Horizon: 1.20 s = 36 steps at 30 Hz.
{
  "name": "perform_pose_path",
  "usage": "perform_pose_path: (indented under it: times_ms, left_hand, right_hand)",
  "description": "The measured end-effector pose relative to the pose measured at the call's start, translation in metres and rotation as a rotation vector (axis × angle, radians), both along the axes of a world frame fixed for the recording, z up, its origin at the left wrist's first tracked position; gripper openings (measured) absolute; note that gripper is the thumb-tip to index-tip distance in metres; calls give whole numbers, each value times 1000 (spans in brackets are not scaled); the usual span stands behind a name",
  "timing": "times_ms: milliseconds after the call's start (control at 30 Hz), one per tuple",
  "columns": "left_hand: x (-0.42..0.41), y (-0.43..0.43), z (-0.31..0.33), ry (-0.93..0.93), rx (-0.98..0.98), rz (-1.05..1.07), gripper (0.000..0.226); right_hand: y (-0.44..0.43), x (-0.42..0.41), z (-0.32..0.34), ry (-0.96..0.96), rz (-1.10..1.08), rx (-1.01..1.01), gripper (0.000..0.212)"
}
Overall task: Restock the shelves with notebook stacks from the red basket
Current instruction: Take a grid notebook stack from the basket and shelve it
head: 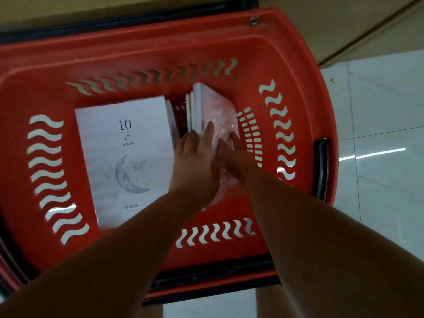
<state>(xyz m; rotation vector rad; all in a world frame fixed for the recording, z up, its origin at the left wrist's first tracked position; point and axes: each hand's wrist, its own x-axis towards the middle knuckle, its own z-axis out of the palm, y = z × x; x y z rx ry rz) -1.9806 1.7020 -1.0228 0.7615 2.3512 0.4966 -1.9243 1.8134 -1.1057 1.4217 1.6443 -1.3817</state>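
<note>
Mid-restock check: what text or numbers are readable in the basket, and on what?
"10": white notebook cover, top.
"17": same cover, below it.
"MONDAY": under the 17.
"DARING": cover's bottom edge, blurred, likely reading.
Pink wrapped stack: nothing readable.
Red basket: no lettering visible.

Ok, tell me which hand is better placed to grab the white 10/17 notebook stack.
Left, probably. The left hand lies beside the white notebook stack; the right hand is farther, on the pink stack.
</note>
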Motion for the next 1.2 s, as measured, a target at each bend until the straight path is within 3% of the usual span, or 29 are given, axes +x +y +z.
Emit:
perform_pose_path:
  times_ms: [67,167,333,500,833,1000,1200]
  left_hand:
    - [5,4,1,-168,85,160,69]
    - [4,10,1,-248,95,336,76]
    - [-3,18,-9,-200,-36,304,85]
    - [-4,21,-9,-280,-52,377,89]
    - [-12,18,1,-378,54,456,99]
    - [-16,5,40,-373,127,512,97]
    - [-30,-20,139,-401,203,539,94]
  right_hand:
    - [-2,2,0,-6,-28,-20,78]
    - [-2,3,-2,-15,2,-22,77]
    - [-2,3,-5,-22,28,-11,78]
    - [-3,5,-9,20,2,-15,79]
    - [-5,7,14,84,-102,-51,66]
    - [-7,5,58,115,-71,-18,68]
    - [-25,5,154,253,-152,-55,67]
